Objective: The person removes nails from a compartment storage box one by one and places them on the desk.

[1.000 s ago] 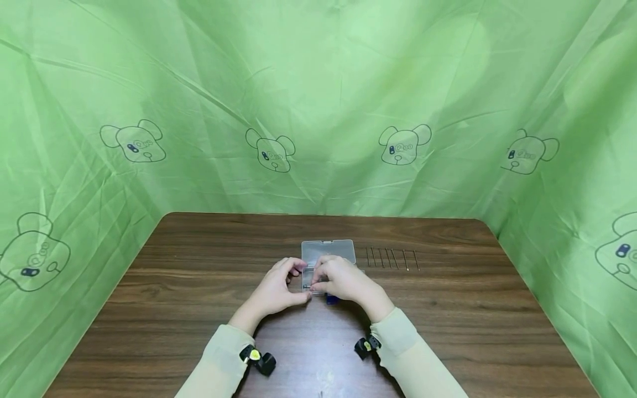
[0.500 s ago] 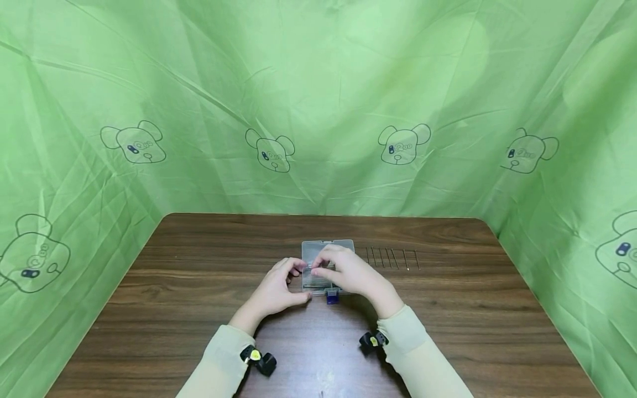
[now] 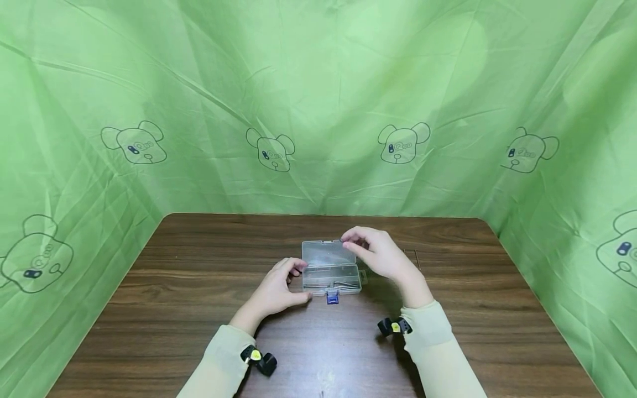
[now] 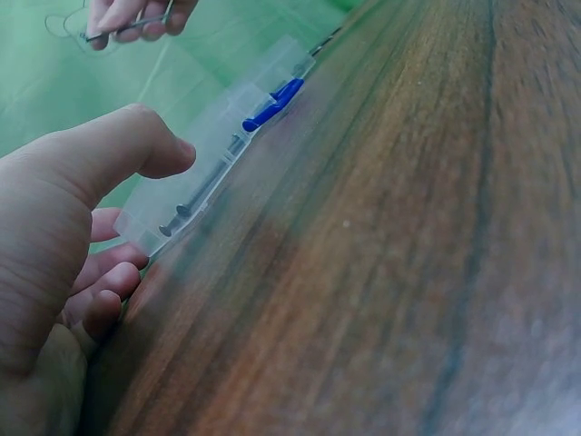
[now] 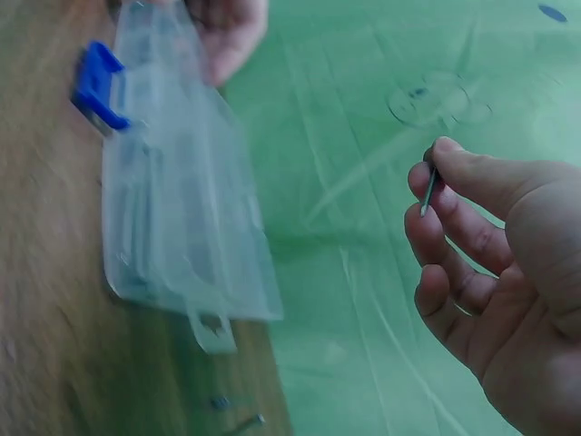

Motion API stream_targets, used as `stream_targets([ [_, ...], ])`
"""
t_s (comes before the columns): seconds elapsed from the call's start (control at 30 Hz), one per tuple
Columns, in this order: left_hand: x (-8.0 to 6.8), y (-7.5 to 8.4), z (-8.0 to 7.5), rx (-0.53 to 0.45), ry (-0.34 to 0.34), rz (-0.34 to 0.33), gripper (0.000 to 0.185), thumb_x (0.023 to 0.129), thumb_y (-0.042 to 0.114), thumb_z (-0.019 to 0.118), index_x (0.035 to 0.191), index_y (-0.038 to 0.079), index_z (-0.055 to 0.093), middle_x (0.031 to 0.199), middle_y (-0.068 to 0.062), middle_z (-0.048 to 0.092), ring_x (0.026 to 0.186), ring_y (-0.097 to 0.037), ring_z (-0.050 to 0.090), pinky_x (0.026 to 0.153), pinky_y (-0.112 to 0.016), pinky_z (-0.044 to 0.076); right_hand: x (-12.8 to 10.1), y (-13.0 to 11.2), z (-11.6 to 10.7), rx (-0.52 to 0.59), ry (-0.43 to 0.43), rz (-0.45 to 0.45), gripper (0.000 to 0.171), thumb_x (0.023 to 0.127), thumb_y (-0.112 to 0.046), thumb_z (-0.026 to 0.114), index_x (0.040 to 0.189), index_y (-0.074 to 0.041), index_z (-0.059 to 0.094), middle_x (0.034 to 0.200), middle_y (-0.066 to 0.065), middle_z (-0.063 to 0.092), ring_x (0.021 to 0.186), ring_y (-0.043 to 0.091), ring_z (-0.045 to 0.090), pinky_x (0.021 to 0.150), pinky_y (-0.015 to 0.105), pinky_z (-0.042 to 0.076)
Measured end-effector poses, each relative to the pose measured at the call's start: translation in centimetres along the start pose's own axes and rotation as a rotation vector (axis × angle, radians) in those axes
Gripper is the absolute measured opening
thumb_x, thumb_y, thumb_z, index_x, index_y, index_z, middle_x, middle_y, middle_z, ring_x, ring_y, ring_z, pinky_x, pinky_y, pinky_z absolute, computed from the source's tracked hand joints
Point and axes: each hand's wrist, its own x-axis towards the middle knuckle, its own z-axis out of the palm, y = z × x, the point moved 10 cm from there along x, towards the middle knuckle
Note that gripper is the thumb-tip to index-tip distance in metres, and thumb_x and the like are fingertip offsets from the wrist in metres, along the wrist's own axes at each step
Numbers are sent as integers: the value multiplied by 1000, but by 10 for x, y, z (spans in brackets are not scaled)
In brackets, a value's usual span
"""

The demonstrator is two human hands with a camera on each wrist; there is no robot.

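A clear plastic box (image 3: 330, 278) with a blue latch (image 3: 332, 298) lies open on the brown table (image 3: 189, 287), its lid (image 3: 325, 253) tipped back. Several thin nails (image 4: 195, 195) lie in its tray. My left hand (image 3: 280, 287) holds the box's left end, thumb at the front corner and fingers curled at the side. My right hand (image 3: 374, 252) hovers beside the lid's right edge and pinches a thin nail (image 5: 428, 193) between thumb and forefinger. The left wrist view shows the same nail (image 4: 127, 27) at the top left.
A row of loose nails (image 3: 412, 258) lies on the table right of the box, mostly hidden behind my right hand. Green printed cloth (image 3: 318, 110) walls the table at the back and both sides.
My right hand lifted off the box's tray and moved back and to the right, uncovering the tray. The left hand and the box stayed where they were.
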Motion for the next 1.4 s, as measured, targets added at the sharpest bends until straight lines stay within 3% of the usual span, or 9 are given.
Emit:
stream_targets([
  [0.2, 0, 0, 2, 3, -3, -3, 67, 75, 23, 96, 135, 12, 67, 121, 0, 66, 109, -15, 62, 88, -32, 54, -9, 18, -31, -5, 80, 72, 19, 106, -19, 75, 121, -9, 77, 99, -3, 77, 80, 14, 65, 72, 31, 54],
  [0.5, 0, 1, 1, 6, 0, -3, 67, 76, 23, 96, 135, 12, 67, 121, 0, 66, 109, -15, 62, 88, -32, 54, -29, 52, -70, -6, 201, 150, 26, 105, -22, 76, 130, -16, 76, 100, 1, 77, 82, 19, 67, 72, 27, 53],
  [0.97, 1, 2, 1, 16, -6, -3, 67, 76, 24, 96, 135, 11, 67, 121, 0, 66, 109, -16, 62, 89, -32, 55, -74, 116, -120, -67, 311, 268, 29, 108, -22, 72, 134, -10, 75, 104, 13, 78, 84, 8, 65, 72, 20, 48],
  [1.17, 1, 1, 1, 17, -9, -17, 66, 77, 24, 96, 135, 12, 67, 121, 2, 65, 109, -15, 62, 89, -32, 54, -95, 145, -124, -90, 272, 333, 25, 108, -18, 71, 129, -4, 73, 102, 19, 76, 84, 5, 64, 74, 21, 48],
  [1.4, 1, 1, 1, 17, -14, -24, 66, 77, 25, 95, 136, 12, 67, 121, 1, 65, 110, -15, 61, 90, -32, 54, -103, 165, -115, -77, 235, 405, 27, 107, -18, 72, 129, -1, 72, 101, 15, 77, 84, 8, 66, 74, 22, 50],
])
